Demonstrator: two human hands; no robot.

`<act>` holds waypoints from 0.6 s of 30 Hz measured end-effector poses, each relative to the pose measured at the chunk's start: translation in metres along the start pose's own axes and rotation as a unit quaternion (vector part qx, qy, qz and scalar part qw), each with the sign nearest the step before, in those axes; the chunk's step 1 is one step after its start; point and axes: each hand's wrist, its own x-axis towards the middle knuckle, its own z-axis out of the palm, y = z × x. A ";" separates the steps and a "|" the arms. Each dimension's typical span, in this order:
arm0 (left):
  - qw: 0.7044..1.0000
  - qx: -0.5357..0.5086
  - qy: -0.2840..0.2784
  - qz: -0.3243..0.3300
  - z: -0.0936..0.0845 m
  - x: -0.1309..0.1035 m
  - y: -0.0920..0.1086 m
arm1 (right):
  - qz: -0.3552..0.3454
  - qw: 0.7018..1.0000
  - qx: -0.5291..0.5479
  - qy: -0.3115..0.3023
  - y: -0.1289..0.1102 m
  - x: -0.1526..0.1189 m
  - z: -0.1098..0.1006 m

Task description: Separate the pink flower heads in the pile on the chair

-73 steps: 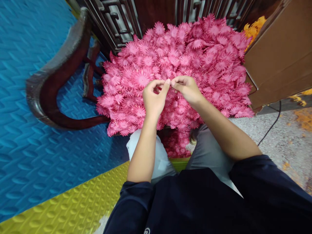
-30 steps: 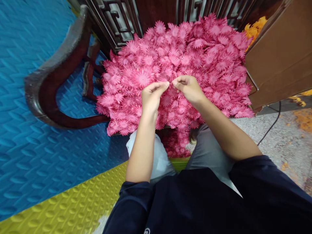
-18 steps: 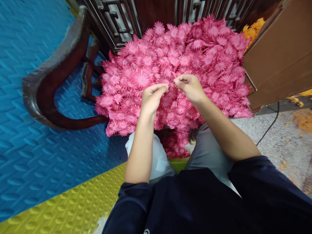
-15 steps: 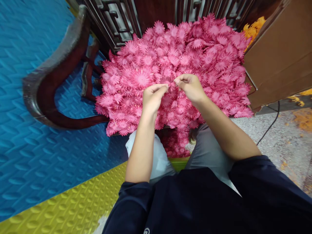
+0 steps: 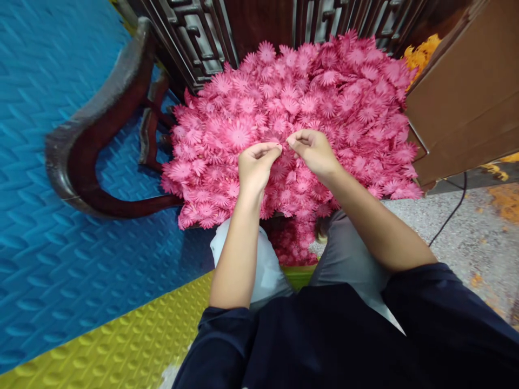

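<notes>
hands: 2 | pink flower heap: 1 | chair: 1 | cardboard box: 1

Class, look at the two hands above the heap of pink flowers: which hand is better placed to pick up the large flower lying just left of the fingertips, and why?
Probably the left hand: the large pink flower lies on its side of the pink flower heap, just beyond its pinched fingertips. The right hand would have to cross over.
</notes>
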 end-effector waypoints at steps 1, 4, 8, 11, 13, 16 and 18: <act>1.000 0.001 -0.006 0.000 -0.001 0.000 0.000 | 0.005 1.000 0.004 -0.004 0.000 0.000 0.000; 0.999 -0.015 -0.047 -0.014 -0.005 0.002 -0.002 | 0.015 0.999 0.025 -0.023 0.001 0.001 -0.003; 0.993 -0.059 -0.083 -0.064 -0.009 0.004 -0.003 | -0.005 0.998 0.051 -0.043 0.001 0.000 -0.006; 0.986 -0.097 -0.074 -0.114 -0.009 0.005 -0.001 | -0.004 0.997 0.061 -0.053 0.002 0.001 -0.007; 0.981 -0.113 -0.073 -0.139 -0.008 0.005 0.000 | 0.006 0.996 0.069 -0.063 0.003 0.001 -0.007; 0.977 -0.124 -0.084 -0.152 -0.007 0.005 0.002 | 0.016 0.993 0.088 -0.072 0.005 0.002 -0.008; 0.977 -0.125 -0.088 -0.151 -0.007 0.005 0.002 | 0.019 0.992 0.099 -0.073 0.005 0.002 -0.008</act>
